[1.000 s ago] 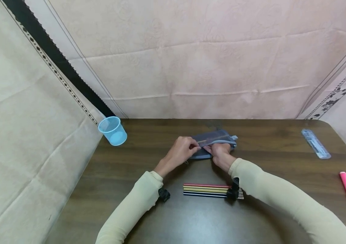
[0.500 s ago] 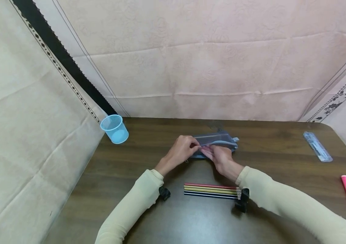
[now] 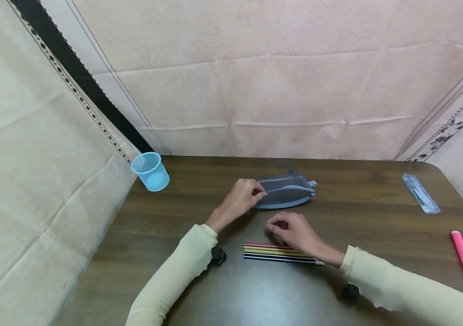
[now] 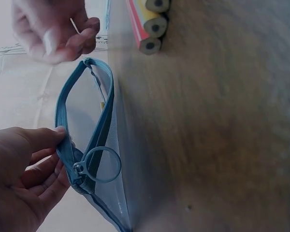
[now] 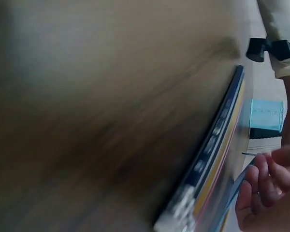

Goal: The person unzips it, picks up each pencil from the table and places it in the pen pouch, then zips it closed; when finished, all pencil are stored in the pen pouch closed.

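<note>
Drawn back from the pouch [image 3: 286, 198] on the surface [image 3: 186, 206], the right hand [image 3: 292, 228] hangs near the pencils [image 3: 264, 252], grip loosely apart, while the left hand [image 3: 244, 194] has its grip pinched on the zip edge [image 4: 61, 108], probably the firmest hold on something so light and limp-looking.

No readable text, brand or number for you in any view. Closest you get: pale marks along the dark pencil [image 5: 204, 153] in your right wrist view, too blurred to make out. Blue packet [image 3: 421, 194] on the right of your desk [image 3: 231, 294] has pale markings, too small to read. Faint marks on the blue cup [image 5: 267, 115] aren't legible either.
</note>
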Action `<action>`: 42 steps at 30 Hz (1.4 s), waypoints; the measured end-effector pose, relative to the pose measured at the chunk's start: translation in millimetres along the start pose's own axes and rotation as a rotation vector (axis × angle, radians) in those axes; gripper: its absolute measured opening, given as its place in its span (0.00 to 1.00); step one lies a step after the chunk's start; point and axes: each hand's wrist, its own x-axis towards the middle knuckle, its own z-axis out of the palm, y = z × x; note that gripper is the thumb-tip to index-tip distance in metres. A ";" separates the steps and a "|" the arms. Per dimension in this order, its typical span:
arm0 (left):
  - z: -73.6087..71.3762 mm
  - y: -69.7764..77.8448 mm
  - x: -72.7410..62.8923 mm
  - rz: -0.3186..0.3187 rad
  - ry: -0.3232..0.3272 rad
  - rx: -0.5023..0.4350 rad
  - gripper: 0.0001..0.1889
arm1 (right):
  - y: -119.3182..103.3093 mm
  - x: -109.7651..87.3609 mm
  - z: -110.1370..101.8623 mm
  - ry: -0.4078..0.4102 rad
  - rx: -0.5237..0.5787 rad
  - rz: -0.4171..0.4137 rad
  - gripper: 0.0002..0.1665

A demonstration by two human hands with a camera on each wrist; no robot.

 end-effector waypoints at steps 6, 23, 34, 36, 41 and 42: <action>0.6 -1.3 -0.6 0.000 0.000 -0.003 0.07 | 6.6 -10.4 -4.5 -0.084 -0.280 -0.220 0.07; 2.4 -5.1 -6.3 -0.001 0.012 -0.015 0.07 | 8.1 -18.6 -19.8 -0.270 -0.374 -0.247 0.06; 2.5 -3.2 -7.3 -0.013 -0.004 -0.023 0.07 | 11.9 -17.9 -17.2 -0.263 -0.379 -0.259 0.07; 2.5 -3.7 -7.1 -0.013 -0.001 -0.022 0.07 | 12.1 -17.6 -16.5 -0.255 -0.391 -0.261 0.07; 2.5 -4.7 -5.4 -0.002 0.006 -0.009 0.07 | 11.6 -15.4 -15.8 -0.250 -0.437 -0.257 0.07; 2.5 -5.0 -5.1 -0.001 0.006 -0.006 0.07 | 11.1 -14.8 -15.8 -0.254 -0.448 -0.253 0.07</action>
